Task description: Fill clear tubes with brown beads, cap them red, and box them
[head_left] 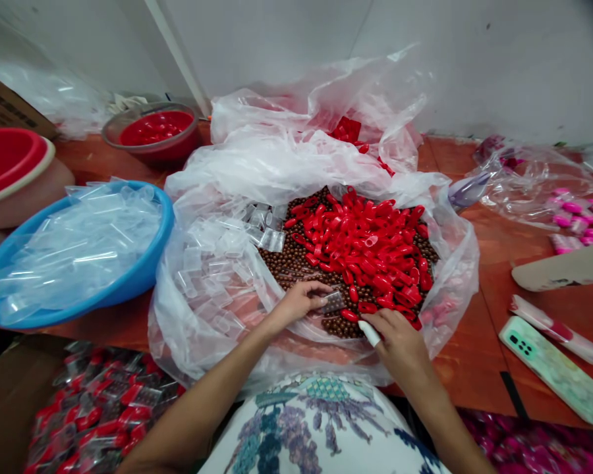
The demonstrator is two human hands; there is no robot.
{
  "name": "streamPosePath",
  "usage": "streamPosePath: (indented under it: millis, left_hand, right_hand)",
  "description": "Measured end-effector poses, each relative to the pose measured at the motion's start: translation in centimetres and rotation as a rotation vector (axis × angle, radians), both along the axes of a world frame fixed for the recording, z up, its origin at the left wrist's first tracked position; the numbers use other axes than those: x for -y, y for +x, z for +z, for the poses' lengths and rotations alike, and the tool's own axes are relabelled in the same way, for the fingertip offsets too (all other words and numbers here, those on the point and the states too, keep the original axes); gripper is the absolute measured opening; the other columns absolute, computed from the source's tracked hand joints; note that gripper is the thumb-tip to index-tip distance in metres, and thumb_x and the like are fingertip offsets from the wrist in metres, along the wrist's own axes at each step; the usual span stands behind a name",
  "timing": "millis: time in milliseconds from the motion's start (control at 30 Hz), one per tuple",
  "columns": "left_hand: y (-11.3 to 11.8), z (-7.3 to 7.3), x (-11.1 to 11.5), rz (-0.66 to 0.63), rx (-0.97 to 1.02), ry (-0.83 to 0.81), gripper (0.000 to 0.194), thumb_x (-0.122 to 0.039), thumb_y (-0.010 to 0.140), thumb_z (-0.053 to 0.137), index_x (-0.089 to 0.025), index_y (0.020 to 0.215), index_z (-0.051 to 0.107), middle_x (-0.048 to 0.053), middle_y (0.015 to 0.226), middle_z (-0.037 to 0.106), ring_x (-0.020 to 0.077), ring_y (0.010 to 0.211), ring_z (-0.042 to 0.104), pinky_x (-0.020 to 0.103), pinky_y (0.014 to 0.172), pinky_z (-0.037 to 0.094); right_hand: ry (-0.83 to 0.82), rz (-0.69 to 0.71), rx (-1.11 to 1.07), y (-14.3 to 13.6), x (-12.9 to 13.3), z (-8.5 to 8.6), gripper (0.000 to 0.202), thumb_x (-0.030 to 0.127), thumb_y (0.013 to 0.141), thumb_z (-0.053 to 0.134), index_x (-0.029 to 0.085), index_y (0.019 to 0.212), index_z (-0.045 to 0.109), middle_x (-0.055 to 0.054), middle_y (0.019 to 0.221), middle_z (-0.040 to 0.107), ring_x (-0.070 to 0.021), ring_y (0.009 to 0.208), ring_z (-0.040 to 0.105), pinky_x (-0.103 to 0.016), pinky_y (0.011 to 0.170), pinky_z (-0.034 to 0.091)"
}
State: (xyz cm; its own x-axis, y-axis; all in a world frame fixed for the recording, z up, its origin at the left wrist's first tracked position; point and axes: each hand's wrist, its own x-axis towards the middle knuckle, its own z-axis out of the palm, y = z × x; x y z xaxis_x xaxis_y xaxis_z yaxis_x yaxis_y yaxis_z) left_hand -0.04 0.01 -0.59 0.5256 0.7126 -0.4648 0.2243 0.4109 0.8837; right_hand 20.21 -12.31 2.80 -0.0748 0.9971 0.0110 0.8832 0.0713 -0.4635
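My left hand (302,303) pinches a small clear plastic tube (333,302) above a layer of brown beads (296,260). Just to its right, my right hand (398,332) has its fingers drawn together, a white cover (369,333) on one digit. A glossy red plastic cap (350,316) sits at those fingertips and appears gripped by its end, pointing toward the tube. Behind both hands rises a heap of similar red caps (360,230) on the beads. Everything lies in a spread translucent plastic bag (192,355), with loose clear tubes (202,263) on its left side.
On the left stands a blue basin (165,224) full of clear sleeves; red basins (178,151) are behind. A box of red-and-clear pieces (99,408) sits below the table edge. At right lie a phone (553,368), a red-and-white tube (563,332) and pink pieces (580,214).
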Motion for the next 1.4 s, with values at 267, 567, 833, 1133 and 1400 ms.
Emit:
streamPosePath:
  millis: [267,567,833,1133,1400]
  left_hand:
    - [-1.8,1.3,1.3,0.095,0.202,-0.221,0.050,-0.029,0.061,0.076,-0.011,0.107,0.064,0.006,0.084,0.068,0.0120,0.065,0.060,0.027,0.067,0.050]
    - [-2.3,2.8,3.1,0.292,0.344,-0.379,0.047,-0.024,0.055,0.081,-0.015,0.100,0.068,0.009,0.114,0.061,0.0156,0.074,0.064,0.031,0.070,0.053]
    - [-2.4,3.8,3.7,0.202,0.223,-0.156,0.042,-0.029,0.065,0.074,-0.016,0.104,0.067,0.011,0.123,0.057,0.0244,0.101,0.058,0.032,0.078,0.050]
    - [-2.6,4.0,4.0,0.108,0.200,-0.055,0.037,-0.029,0.072,0.067,-0.016,0.107,0.066,0.009,0.118,0.061,0.0238,0.106,0.056,0.036,0.091,0.043]
    - [-3.0,3.3,4.0,0.105,0.186,0.007,0.036,-0.028,0.073,0.067,-0.015,0.106,0.066,0.011,0.117,0.063,0.0245,0.111,0.054,0.039,0.101,0.034]
  right_hand:
    - [0.015,0.044,0.153,-1.6,-1.1,-0.3,0.025,0.014,0.084,0.045,0.020,0.099,0.063,-0.010,0.092,0.057,-0.0242,0.085,0.049,-0.037,0.076,0.043]
    - [-0.126,-0.417,-1.003,-1.7,-2.3,-0.4,0.025,0.038,0.076,0.063,0.020,0.094,0.058,-0.003,0.090,0.064,-0.0186,0.080,0.060,-0.032,0.069,0.052]
    - [-0.132,-0.497,-1.453,-2.6,-4.2,0.6,0.053,0.027,0.068,0.071,0.028,0.113,0.044,0.003,0.080,0.063,-0.0135,0.069,0.062,-0.027,0.059,0.054]
    - [-0.184,-0.527,-1.473,-4.0,-4.8,-0.2,0.033,0.026,0.059,0.077,0.020,0.081,0.053,0.003,0.072,0.064,-0.0137,0.063,0.063,-0.026,0.057,0.054]
    - [-0.215,-0.511,-1.338,-2.9,-4.7,0.2,0.041,0.030,0.060,0.077,0.022,0.093,0.055,0.003,0.072,0.064,-0.0156,0.061,0.064,-0.025,0.053,0.053]
